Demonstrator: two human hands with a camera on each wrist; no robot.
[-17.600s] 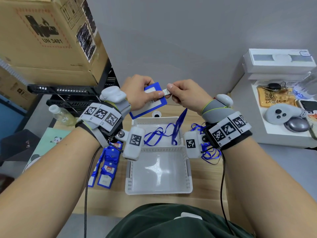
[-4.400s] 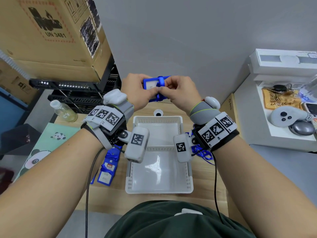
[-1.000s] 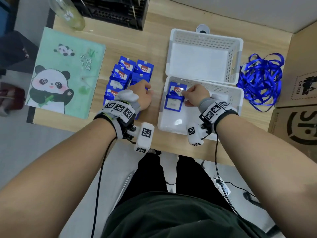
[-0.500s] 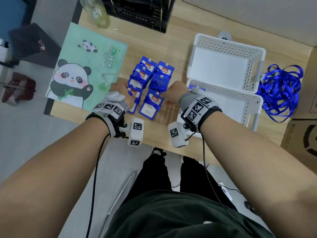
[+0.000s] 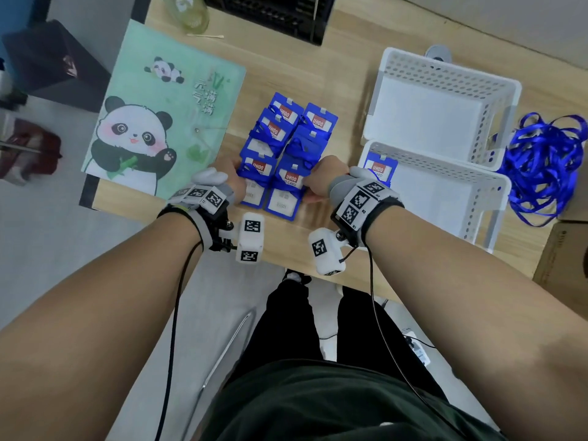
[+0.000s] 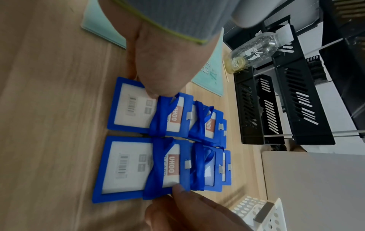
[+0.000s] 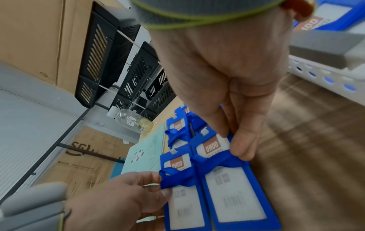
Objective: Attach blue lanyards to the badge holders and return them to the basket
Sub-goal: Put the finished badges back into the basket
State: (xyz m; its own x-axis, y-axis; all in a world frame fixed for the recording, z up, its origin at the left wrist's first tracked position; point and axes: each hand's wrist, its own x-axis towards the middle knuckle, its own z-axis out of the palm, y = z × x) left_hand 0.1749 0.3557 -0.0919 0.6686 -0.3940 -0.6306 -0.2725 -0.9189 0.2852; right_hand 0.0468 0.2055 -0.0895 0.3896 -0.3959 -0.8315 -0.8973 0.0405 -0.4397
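Observation:
Several blue badge holders wrapped in blue lanyards lie in two rows on the wooden table [image 5: 318,237]. My left hand [image 5: 237,173] pinches the left edge of the nearest left holder [image 5: 254,186] [image 6: 134,109] [image 7: 185,207]. My right hand [image 5: 310,186] [image 7: 235,140] pinches the right edge of the nearest right holder [image 5: 284,194] [image 6: 126,165] [image 7: 237,200], thumb and fingers on its wrapped lanyard. Both holders lie flat on the table. One finished holder [image 5: 380,168] leans in the near white basket [image 5: 445,173].
A second white basket [image 5: 445,68] stands behind the first. A heap of loose blue lanyards [image 5: 544,163] lies at the far right. A green panda folder [image 5: 165,116], a clear bottle [image 5: 187,11] and black trays [image 5: 270,14] are to the left and back.
My right hand left a holder in the near basket and moved left to the rows. Both hands now grip the two nearest holders.

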